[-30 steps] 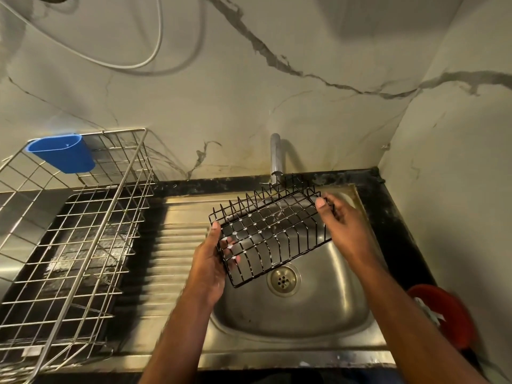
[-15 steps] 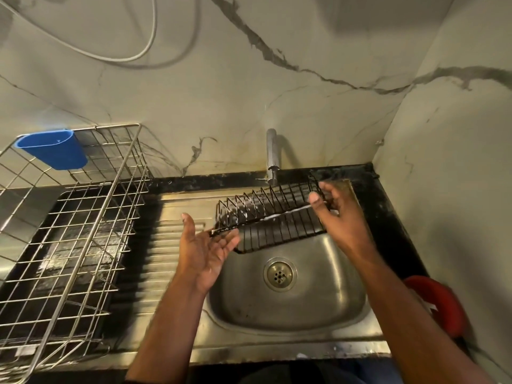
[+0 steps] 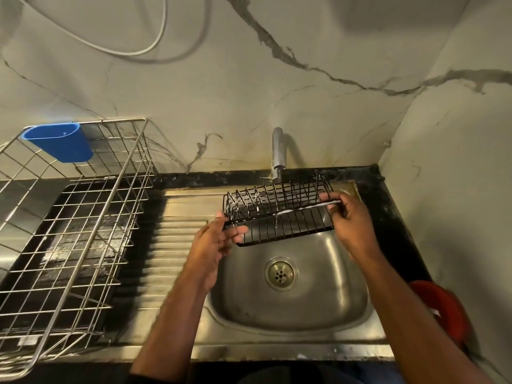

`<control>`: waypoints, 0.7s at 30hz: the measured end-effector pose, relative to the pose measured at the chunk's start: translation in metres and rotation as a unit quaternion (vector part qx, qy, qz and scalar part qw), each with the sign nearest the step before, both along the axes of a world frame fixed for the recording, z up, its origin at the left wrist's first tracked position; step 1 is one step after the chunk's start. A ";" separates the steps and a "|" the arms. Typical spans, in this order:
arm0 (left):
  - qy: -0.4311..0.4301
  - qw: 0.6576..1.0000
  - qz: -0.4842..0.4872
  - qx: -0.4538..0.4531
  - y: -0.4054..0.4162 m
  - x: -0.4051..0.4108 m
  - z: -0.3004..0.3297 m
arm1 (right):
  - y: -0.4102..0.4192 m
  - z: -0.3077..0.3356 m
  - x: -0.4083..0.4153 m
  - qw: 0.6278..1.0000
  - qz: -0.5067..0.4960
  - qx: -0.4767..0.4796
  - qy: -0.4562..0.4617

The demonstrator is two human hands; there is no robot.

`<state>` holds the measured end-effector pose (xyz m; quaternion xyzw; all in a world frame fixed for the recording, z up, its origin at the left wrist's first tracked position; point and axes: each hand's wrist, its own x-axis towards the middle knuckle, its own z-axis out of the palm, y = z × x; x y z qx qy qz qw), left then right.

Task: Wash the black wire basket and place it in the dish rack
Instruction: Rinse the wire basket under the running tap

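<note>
Head view looks down on a steel sink [image 3: 346,286] set into a black counter, where a person holds the black wire basket [image 3: 279,214] over the far side of the bowl, just in front of the tap [image 3: 278,155]. The right hand [image 3: 352,228] pinches the basket's right end, thumb and fingertips closed round the top rim wire. The left hand [image 3: 210,245] is at the basket's left end with fingers mostly straight and spread, their tips touching the lower left corner; whether they curl round any wire I cannot tell. Basket sits roughly level, long side running left to right, its open top facing up and towards the wall, with white suds or water along the rim. Below it lies the round drain [image 3: 281,273]. To the left, past the ribbed draining board [image 3: 169,261], the steel dish rack [image 3: 69,231] stands on the counter's left end with a blue plastic cup [image 3: 62,142] hooked on its far rim. Something red [image 3: 443,311] shows at the counter's near right corner.
</note>
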<state>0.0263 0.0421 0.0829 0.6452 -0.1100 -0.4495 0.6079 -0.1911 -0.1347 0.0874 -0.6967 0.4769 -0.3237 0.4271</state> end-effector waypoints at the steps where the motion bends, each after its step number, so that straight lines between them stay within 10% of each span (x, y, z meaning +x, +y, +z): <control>1: -0.012 1.000 0.005 -0.001 -0.001 0.001 -0.001 | -0.002 -0.002 0.000 1.000 0.003 -0.010 0.010; 21: -0.015 0.999 0.038 0.007 -0.058 -0.024 -0.020 | -0.020 -0.040 -0.029 0.989 -0.134 0.060 0.002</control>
